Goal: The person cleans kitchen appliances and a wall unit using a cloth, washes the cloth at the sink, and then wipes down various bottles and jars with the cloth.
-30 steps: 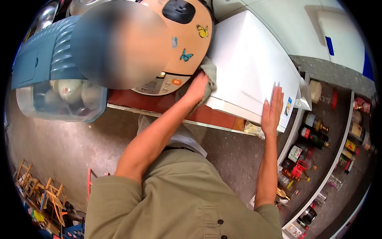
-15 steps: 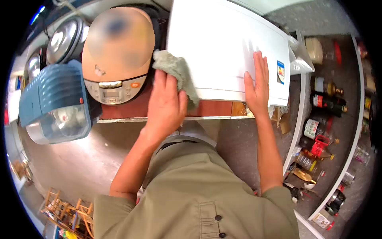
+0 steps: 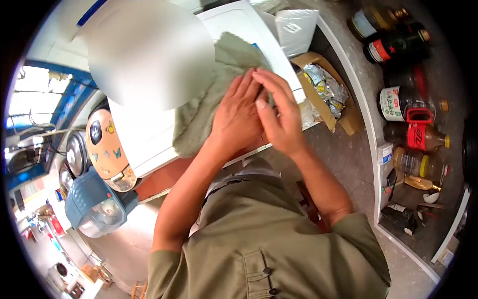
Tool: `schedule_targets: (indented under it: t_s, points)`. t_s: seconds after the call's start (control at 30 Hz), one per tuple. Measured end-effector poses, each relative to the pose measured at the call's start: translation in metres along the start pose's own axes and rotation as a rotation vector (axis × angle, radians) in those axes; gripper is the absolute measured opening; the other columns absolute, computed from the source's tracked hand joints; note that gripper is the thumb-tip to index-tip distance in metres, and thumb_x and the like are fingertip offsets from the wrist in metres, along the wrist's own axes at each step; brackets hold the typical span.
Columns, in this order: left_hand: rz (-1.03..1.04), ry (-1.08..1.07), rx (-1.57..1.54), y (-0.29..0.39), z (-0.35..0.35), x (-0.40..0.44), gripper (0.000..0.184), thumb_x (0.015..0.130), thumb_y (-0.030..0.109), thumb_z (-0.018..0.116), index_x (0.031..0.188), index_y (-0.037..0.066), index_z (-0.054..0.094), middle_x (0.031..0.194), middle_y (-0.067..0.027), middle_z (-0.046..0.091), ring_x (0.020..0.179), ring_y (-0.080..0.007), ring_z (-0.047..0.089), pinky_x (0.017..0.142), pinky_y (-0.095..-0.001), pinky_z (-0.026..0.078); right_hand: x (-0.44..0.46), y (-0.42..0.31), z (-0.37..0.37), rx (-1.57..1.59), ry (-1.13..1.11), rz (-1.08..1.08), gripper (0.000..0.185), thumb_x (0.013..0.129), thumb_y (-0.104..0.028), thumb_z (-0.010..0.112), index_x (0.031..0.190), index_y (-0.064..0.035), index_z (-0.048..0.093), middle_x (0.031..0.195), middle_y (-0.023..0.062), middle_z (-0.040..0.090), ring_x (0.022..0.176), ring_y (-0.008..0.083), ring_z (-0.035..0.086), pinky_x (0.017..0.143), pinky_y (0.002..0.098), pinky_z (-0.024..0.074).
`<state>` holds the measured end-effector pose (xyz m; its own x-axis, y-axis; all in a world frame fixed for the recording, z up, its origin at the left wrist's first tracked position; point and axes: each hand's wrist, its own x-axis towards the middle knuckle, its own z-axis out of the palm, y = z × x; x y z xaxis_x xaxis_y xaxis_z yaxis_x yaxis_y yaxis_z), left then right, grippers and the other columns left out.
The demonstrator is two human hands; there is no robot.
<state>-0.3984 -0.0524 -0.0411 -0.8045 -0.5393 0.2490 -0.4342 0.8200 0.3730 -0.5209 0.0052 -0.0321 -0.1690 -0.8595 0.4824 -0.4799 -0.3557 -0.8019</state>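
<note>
A grey-green cloth (image 3: 195, 117) lies spread over the white flat-topped appliance (image 3: 142, 144). My left hand (image 3: 239, 115) rests flat on it with the fingers stretched out. Close against the left fingers, over the right part of the cloth, is my right hand (image 3: 283, 113), its thumb apart from its fingers. I cannot tell whether the right hand presses on the cloth. A pale blurred patch hides the far left part of the white top.
At left stand an orange rice cooker (image 3: 105, 144) and a blue container with a clear front (image 3: 94, 202). To the right are a cardboard box (image 3: 351, 112) of crumpled packaging, a white foam block (image 3: 295, 31) and a low shelf edge (image 3: 371, 144) with several bottles beyond.
The view has swung right. My left hand has moved from beside the rice cooker onto the white top, where the bunched cloth is now spread out. My right hand has come beside the left.
</note>
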Motion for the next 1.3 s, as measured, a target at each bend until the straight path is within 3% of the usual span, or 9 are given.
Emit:
schedule_targets:
  t_s: [0.17,0.23,0.33,0.43,0.6,0.63,0.77,1.07,1.3]
  points:
    - [0.224,0.033,-0.116,0.011,0.036,0.063,0.035,0.079,0.019,0.055,0.108,0.001,0.063,0.119,-0.0161,0.061,0.123,-0.0332,0.048,0.111,-0.0446,0.028,0.01,0.027,-0.052,-0.282,0.005,0.072,0.033,0.091,-0.019,0.055,0.119,-0.0029,0.06,0.124,0.0184,0.056,0.112,0.0368,0.053,0.098,0.0419,0.0408]
    - [0.199,0.006,-0.116,0.01,0.042,0.063,0.036,0.079,0.019,0.055,0.11,0.002,0.063,0.118,-0.0157,0.062,0.123,-0.0337,0.047,0.111,-0.0447,0.027,0.015,0.043,-0.053,-0.453,-0.004,0.112,0.039,0.092,-0.032,0.052,0.118,-0.0045,0.06,0.125,0.0191,0.056,0.114,0.0389,0.052,0.099,0.0463,0.0392]
    - [0.069,-0.024,-0.055,0.01,0.024,0.038,0.044,0.08,0.021,0.058,0.12,0.005,0.058,0.128,-0.0148,0.056,0.127,-0.0325,0.043,0.113,-0.0444,0.026,0.009,0.03,-0.034,-0.607,-0.098,0.001,0.039,0.091,-0.03,0.054,0.124,-0.0079,0.058,0.129,0.0175,0.053,0.12,0.039,0.047,0.102,0.0467,0.0361]
    - [-0.057,-0.149,0.06,0.02,0.0,-0.008,0.053,0.082,0.024,0.061,0.131,0.006,0.051,0.138,-0.0137,0.047,0.132,-0.0305,0.04,0.113,-0.0439,0.025,-0.01,0.011,-0.014,-0.425,-0.152,-0.043,0.044,0.088,-0.034,0.057,0.124,-0.008,0.058,0.127,0.0203,0.053,0.12,0.0392,0.046,0.102,0.0487,0.0357]
    - [-0.315,-0.046,0.001,0.028,0.0,-0.042,0.055,0.079,0.017,0.066,0.13,0.004,0.051,0.135,-0.0134,0.049,0.131,-0.0309,0.041,0.108,-0.0438,0.033,-0.025,0.005,-0.004,-0.326,-0.103,-0.036,0.05,0.088,-0.038,0.055,0.123,-0.0019,0.056,0.127,0.0209,0.053,0.12,0.0358,0.047,0.102,0.0472,0.0347]
    - [-0.164,0.031,0.146,0.03,-0.002,-0.038,0.052,0.077,0.011,0.067,0.126,0.003,0.054,0.134,-0.0143,0.049,0.127,-0.0322,0.045,0.104,-0.0436,0.036,-0.021,0.009,-0.008,-0.36,-0.138,-0.014,0.05,0.088,-0.038,0.055,0.123,-0.0015,0.056,0.129,0.0169,0.053,0.122,0.0316,0.047,0.105,0.0456,0.0327]
    - [-0.224,0.018,0.175,0.023,-0.023,-0.035,0.044,0.078,0.009,0.066,0.12,0.0,0.058,0.126,-0.0177,0.054,0.115,-0.0359,0.051,0.098,-0.045,0.04,-0.011,0.029,-0.025,-0.555,-0.16,-0.061,0.048,0.085,-0.034,0.061,0.121,-0.003,0.058,0.128,0.0089,0.056,0.12,0.0264,0.048,0.11,0.0444,0.0292]
    - [-0.16,0.053,0.069,0.044,0.003,-0.034,0.044,0.077,0.007,0.065,0.119,-0.003,0.056,0.124,-0.0182,0.052,0.119,-0.036,0.049,0.101,-0.0442,0.04,0.016,0.028,-0.028,-0.665,-0.107,-0.018,0.037,0.077,-0.021,0.063,0.105,0.0024,0.058,0.107,0.0152,0.057,0.104,0.0312,0.052,0.096,0.0409,0.0408]
    - [-0.198,0.172,-0.228,0.022,-0.022,-0.073,0.034,0.075,-0.002,0.063,0.109,-0.002,0.063,0.119,-0.0181,0.056,0.116,-0.0357,0.052,0.097,-0.043,0.043,0.011,0.007,0.015,-0.585,-0.133,-0.081,0.042,0.079,-0.03,0.067,0.107,0.0005,0.057,0.112,0.0158,0.054,0.107,0.0323,0.049,0.095,0.0435,0.0406]
